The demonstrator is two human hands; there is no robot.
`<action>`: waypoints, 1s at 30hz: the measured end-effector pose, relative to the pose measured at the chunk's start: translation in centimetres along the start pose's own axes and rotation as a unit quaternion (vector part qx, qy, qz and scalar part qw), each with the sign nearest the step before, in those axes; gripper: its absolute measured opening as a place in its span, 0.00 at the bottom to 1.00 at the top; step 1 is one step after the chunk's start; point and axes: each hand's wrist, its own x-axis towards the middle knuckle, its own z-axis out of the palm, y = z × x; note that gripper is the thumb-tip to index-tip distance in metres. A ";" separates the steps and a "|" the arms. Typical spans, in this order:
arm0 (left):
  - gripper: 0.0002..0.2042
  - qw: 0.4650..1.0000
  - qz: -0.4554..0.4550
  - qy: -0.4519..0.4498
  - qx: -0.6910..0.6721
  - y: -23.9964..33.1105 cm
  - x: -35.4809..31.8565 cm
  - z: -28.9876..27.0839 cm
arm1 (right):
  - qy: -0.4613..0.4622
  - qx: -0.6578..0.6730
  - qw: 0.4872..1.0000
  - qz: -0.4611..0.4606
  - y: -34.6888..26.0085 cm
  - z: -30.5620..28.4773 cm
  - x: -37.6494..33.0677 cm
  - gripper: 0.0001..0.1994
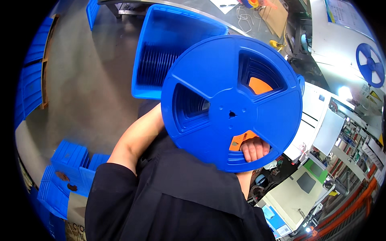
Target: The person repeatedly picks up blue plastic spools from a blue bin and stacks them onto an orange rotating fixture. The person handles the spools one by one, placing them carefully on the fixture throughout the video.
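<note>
**Stack of blue reels (241, 106) supported in front of the body**

Nearest, the right hand (255, 149) gripped the stack through its lower window, fingers curled over the edge, which probably kept the reels aligned; the left hand lay hidden behind the stack, so its grip could not be told. One uppermost reel (219, 98) was exposed, with three windows; those beneath could not be counted. Orange material (259, 85) showed through two windows. Just beyond, one blue bin (177, 24) held a row of thin disc edges (157, 66), too close-set to count and probably stood upright to save room. Several blue crates (68, 156) lay to the left, overlapping and too merged to number. Farther off stood one worktop (231, 19), and at the far right one wall-side reel (370, 65) showed against a pale surface.
</note>
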 end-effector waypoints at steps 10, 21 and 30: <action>0.24 0.997 0.035 -0.039 -0.052 0.1 -3.3 1.9 | 0.101 0.056 0.989 -0.095 -1.5 1.5 -2.6 0.15; 0.24 0.998 0.039 -0.048 -0.008 -0.5 -2.4 8.5 | 0.057 0.148 0.980 -0.116 -4.2 -1.3 -4.7 0.15; 0.16 0.984 0.076 0.119 0.112 -1.6 -0.8 8.7 | 0.112 0.188 0.967 -0.129 -4.5 -1.5 -5.1 0.11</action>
